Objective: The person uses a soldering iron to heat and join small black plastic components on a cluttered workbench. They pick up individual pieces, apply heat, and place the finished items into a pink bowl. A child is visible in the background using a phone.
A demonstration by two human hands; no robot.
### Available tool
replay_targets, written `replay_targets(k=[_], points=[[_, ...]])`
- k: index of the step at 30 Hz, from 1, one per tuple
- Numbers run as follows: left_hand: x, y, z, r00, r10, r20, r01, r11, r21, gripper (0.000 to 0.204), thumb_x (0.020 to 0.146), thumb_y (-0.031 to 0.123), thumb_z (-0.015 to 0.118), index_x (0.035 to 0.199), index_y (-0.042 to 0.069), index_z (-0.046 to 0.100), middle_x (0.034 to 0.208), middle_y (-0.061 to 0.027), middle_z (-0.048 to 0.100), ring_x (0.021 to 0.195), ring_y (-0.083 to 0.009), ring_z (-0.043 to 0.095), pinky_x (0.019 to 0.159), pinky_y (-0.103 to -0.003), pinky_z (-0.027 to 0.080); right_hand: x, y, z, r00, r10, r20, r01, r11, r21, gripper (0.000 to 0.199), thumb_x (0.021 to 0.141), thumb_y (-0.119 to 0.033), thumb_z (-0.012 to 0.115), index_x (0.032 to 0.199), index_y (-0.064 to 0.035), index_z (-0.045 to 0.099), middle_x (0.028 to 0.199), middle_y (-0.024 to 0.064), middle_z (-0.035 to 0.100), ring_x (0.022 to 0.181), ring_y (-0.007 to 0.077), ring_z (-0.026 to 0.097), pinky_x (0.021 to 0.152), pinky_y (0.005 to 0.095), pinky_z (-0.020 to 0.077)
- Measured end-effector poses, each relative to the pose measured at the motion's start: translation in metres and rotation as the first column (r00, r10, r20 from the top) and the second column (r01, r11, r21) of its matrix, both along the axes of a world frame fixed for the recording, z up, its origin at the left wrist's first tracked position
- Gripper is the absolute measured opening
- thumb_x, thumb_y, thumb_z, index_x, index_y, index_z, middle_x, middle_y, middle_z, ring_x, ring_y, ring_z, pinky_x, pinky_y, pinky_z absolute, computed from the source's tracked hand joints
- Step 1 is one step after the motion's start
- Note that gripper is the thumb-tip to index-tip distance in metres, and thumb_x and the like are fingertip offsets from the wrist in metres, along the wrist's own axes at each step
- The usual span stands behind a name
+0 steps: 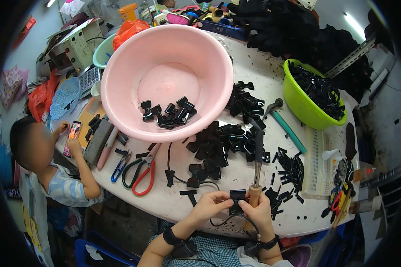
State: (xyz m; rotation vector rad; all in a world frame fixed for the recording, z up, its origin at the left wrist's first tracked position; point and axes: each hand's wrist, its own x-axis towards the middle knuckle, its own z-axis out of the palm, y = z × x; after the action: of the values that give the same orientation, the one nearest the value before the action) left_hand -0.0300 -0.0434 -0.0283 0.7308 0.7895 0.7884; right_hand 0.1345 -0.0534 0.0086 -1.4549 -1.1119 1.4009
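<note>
L hand point(213, 206) fingers clamped on black pc point(238, 195) over table's point(263, 66) near edge; R hand point(261, 211) thumb touching it, fingers round iron point(255, 193), tip up, prob. to avoid setting it down. Pile point(209, 149) just past, prob. for reach; bowl point(205, 66) beyond.

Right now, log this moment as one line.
left fingers: on black piece | right fingers: on same piece, wooden-handled tool | pink basin: few black pieces | green basin: heaped black parts
</note>
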Motion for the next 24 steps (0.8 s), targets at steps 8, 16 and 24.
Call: replay_targets(k=[8, 16, 24], points=[[0.006, -0.003, -0.008, 0.98, 0.027, 0.197, 0.012, 0.981, -0.193, 0.014, 0.079, 0.011, 0.061, 0.09, 0.004, 0.057, 0.081, -0.0006, 0.058, 0.072, -0.0062, 0.054, 0.062, -0.019, 0.045, 0.004, 0.0, 0.002, 0.997, 0.005, -0.083, -0.011, 0.997, -0.073, 0.024, 0.069, -0.004, 0.064, 0.086, -0.0019, 0.047, 0.064, 0.0013, 0.051, 0.046, 0.005, 0.046, 0.041, 0.0185, 0.0382], [0.007, -0.001, 0.002, 0.989, 0.014, -0.148, -0.025, 0.997, -0.067, 0.014, 0.075, 0.01, 0.064, 0.086, 0.001, 0.059, 0.075, -0.0001, 0.06, 0.063, -0.0032, 0.052, 0.057, -0.017, 0.042, 0.003, -0.005, -0.01, 0.99, -0.045, 0.13, 0.024, 0.988, 0.156, 0.024, 0.067, -0.006, 0.066, 0.084, -0.0008, 0.049, 0.067, 0.0018, 0.054, 0.054, 0.0071, 0.051, 0.051, 0.02, 0.0431], [0.006, -0.004, -0.004, 0.992, 0.019, -0.125, -0.01, 0.997, 0.073, 0.018, 0.076, 0.009, 0.063, 0.09, -0.001, 0.059, 0.078, -0.0009, 0.061, 0.071, -0.0059, 0.055, 0.062, -0.019, 0.044, -0.001, -0.009, -0.005, 0.998, -0.022, 0.056, 0.016, 0.993, 0.115, 0.022, 0.069, -0.003, 0.064, 0.084, 0.0, 0.049, 0.071, 0.0035, 0.054, 0.054, 0.0061, 0.051, 0.048, 0.0192, 0.042]])
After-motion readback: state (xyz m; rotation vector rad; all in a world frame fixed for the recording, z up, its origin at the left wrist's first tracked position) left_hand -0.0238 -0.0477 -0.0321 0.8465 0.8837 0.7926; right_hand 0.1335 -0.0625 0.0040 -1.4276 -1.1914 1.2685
